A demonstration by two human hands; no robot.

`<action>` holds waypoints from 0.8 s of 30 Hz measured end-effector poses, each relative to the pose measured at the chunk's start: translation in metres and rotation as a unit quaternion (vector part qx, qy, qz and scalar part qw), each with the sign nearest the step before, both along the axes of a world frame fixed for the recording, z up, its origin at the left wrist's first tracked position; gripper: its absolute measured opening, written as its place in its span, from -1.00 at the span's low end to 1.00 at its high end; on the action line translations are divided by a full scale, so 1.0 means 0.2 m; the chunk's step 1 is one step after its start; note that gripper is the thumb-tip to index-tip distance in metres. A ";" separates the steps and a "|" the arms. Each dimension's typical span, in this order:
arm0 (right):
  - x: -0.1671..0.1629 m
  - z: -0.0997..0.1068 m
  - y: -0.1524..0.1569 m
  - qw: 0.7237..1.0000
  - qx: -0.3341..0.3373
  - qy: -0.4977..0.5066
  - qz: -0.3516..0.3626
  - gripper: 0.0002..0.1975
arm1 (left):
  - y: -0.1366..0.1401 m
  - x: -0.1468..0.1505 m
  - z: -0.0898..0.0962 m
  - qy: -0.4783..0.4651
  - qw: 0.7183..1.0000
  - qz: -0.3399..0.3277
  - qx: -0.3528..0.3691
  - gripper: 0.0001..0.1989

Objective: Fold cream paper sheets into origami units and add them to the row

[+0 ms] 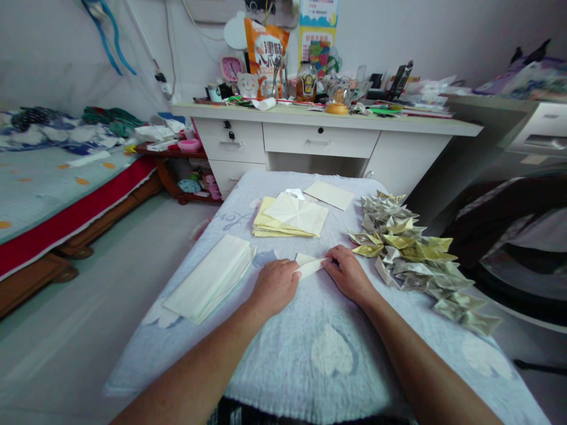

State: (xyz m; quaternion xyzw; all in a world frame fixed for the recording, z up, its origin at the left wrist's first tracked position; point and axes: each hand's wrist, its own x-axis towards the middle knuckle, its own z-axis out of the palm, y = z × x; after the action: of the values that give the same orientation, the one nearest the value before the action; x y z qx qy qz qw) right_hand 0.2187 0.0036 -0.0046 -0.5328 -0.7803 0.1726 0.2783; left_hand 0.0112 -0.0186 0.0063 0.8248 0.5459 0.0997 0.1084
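Observation:
A small folded piece of pale paper (309, 265) lies on the light blue cloth (310, 348) between my two hands. My left hand (275, 285) presses its left end with curled fingers. My right hand (349, 273) pinches its right end. Behind them sits a stack of cream and yellow sheets (290, 217), the top one creased. A thick pile of pale sheets (211, 276) lies at my left. To the right, several folded gold and silver paper shapes (414, 254) are heaped along the cloth's edge.
A single loose sheet (329, 194) lies at the far end of the cloth. Beyond stands a white desk (328, 127) crowded with bottles, a snack bag and a clock. A bed (48, 189) is at left, dark bags at right.

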 end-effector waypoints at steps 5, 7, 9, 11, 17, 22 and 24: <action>-0.01 -0.01 0.00 1.000 0.005 -0.022 -0.021 -0.88 | 0.00 0.00 0.00 0.006 1.000 0.008 0.014 -0.78; -0.01 -0.01 0.01 0.999 0.013 -0.029 -0.027 -0.87 | 0.00 -0.01 0.00 0.006 1.000 0.010 0.018 -0.78; -0.01 -0.02 0.01 0.999 0.018 -0.035 -0.030 -0.87 | 0.00 0.00 0.00 0.006 1.000 0.010 0.020 -0.78; -0.01 -0.03 0.01 0.998 0.020 -0.039 -0.034 -0.86 | 0.00 0.00 -0.01 0.007 1.000 0.010 0.021 -0.78; -0.01 -0.02 0.01 0.999 0.018 -0.036 -0.036 -0.86 | 0.00 0.00 -0.01 0.016 1.000 0.016 0.021 -0.77; 0.00 -0.02 0.02 0.999 0.013 -0.031 -0.030 -0.84 | 0.00 0.01 -0.01 0.019 0.999 0.021 0.024 -0.78; 0.00 -0.02 0.02 0.999 0.013 -0.032 -0.030 -0.85 | 0.00 0.01 -0.01 0.020 0.999 0.022 0.025 -0.78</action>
State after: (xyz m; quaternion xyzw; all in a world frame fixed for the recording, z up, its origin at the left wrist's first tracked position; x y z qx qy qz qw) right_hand 0.2181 0.0081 -0.0092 -0.5576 -0.7747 0.1367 0.2652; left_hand 0.0134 -0.0186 0.0044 0.8167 0.5636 0.0993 0.0748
